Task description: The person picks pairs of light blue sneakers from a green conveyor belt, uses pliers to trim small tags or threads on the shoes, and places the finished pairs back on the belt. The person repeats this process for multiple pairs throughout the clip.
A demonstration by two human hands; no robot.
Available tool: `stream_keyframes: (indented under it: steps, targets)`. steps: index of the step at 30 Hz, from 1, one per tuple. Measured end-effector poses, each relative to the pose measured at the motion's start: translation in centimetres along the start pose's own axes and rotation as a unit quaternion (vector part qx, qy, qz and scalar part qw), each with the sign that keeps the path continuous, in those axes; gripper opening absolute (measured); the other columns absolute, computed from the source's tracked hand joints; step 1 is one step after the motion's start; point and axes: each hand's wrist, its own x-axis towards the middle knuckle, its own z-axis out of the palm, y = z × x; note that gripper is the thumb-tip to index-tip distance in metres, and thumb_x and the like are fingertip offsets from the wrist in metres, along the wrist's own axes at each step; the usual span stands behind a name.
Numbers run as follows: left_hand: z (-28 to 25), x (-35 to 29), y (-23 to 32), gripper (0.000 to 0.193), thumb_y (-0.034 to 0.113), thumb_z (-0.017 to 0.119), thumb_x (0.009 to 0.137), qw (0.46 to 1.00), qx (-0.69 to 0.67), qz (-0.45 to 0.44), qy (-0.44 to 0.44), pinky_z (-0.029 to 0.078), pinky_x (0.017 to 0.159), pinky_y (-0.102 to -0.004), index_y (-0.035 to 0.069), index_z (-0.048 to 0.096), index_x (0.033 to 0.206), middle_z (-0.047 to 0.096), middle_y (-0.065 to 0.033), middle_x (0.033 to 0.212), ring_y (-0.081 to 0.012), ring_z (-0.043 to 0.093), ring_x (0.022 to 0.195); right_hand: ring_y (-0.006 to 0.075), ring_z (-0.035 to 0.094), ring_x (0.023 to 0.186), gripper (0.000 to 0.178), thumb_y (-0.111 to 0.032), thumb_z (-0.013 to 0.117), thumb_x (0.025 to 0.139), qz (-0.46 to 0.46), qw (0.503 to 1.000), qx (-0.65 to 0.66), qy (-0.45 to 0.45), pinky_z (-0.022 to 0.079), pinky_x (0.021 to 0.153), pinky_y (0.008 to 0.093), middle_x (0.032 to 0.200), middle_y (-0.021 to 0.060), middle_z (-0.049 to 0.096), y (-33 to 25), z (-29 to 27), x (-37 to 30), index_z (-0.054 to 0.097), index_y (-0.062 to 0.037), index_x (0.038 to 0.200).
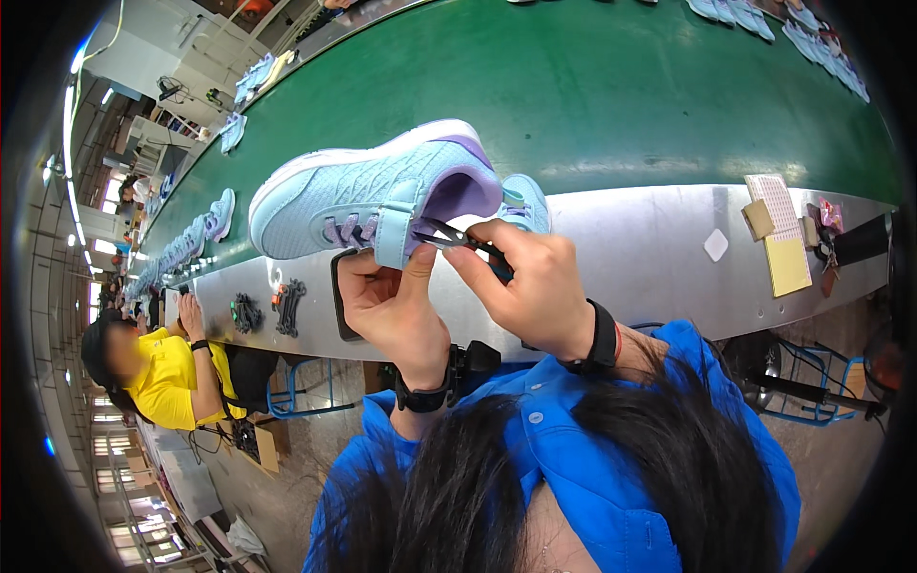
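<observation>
Both hands closed: left (387,301) pinches shoe strap (394,229), right (535,282) grips snips (457,236).

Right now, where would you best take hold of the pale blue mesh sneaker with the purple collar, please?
Grip the pale blue mesh sneaker at its strap from below, as the left hand does: it lies on its side, sole away, while the right hand works small snips there.

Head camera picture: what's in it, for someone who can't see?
Two hands work on a light blue shoe at a green conveyor belt: the left hand pinches its strap, the right hand holds small dark snips there.
</observation>
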Motion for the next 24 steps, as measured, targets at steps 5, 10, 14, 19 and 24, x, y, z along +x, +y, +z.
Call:
stream_keyframes:
  steps: [5, 10, 14, 19, 24]
  targets:
    - [-0.2, 0.0, -0.3, 0.035, -0.013, 0.078, 0.073, 1.000, -0.011, 0.000, -0.009, 0.048, 0.075, -0.0238, 0.004, 0.054, 0.094, 0.067, -0.0061, 0.091, -0.0101, 0.062, 0.080, 0.0286, 0.062, 0.051, 0.025, -0.026, 0.069, 0.085, -0.031, 0.999, -0.032, -0.004, 0.047, 0.049, 0.0367, 0.060, 0.0127, 0.063, -0.1, -0.3, 0.6, 0.071, -0.0017, 0.082]
    - [-0.2, -0.1, -0.2, 0.036, -0.012, 0.078, 0.073, 1.000, -0.005, -0.001, -0.008, 0.048, 0.075, -0.0232, 0.004, 0.054, 0.095, 0.067, -0.0062, 0.092, -0.0098, 0.061, 0.080, 0.0251, 0.060, 0.047, 0.021, -0.021, 0.074, 0.083, -0.070, 0.997, -0.037, -0.004, 0.044, 0.045, 0.0328, 0.062, 0.0126, 0.064, 0.2, -0.8, 0.8, 0.070, -0.0006, 0.082]
    - [-0.3, -0.2, -0.3, 0.037, -0.012, 0.078, 0.073, 1.000, 0.008, -0.004, -0.010, 0.048, 0.074, -0.0232, 0.004, 0.054, 0.094, 0.066, -0.0052, 0.092, -0.0097, 0.061, 0.081, 0.0249, 0.059, 0.046, 0.020, -0.021, 0.074, 0.082, -0.062, 0.997, -0.053, -0.016, 0.043, 0.044, 0.0328, 0.062, 0.0117, 0.063, 0.2, -1.0, 0.9, 0.071, -0.0016, 0.080]
    - [-0.2, -0.3, -0.2, 0.034, -0.013, 0.076, 0.074, 0.999, 0.032, 0.006, -0.011, 0.048, 0.075, -0.0236, 0.003, 0.053, 0.092, 0.064, -0.0046, 0.090, -0.0101, 0.060, 0.082, 0.0305, 0.062, 0.052, 0.023, -0.026, 0.069, 0.084, -0.009, 0.997, -0.067, -0.041, 0.048, 0.051, 0.0391, 0.061, 0.0131, 0.064, -0.5, -1.5, 0.9, 0.072, -0.0041, 0.079]
    - [0.5, -0.2, -0.1, 0.028, -0.013, 0.072, 0.079, 0.999, 0.041, 0.008, 0.003, 0.048, 0.077, -0.0248, 0.003, 0.051, 0.090, 0.062, -0.0053, 0.088, -0.0104, 0.058, 0.080, 0.0313, 0.062, 0.052, 0.024, -0.027, 0.069, 0.085, 0.006, 0.996, -0.070, -0.049, 0.048, 0.051, 0.0395, 0.061, 0.0138, 0.064, -0.4, -1.5, 0.8, 0.072, -0.0041, 0.080]
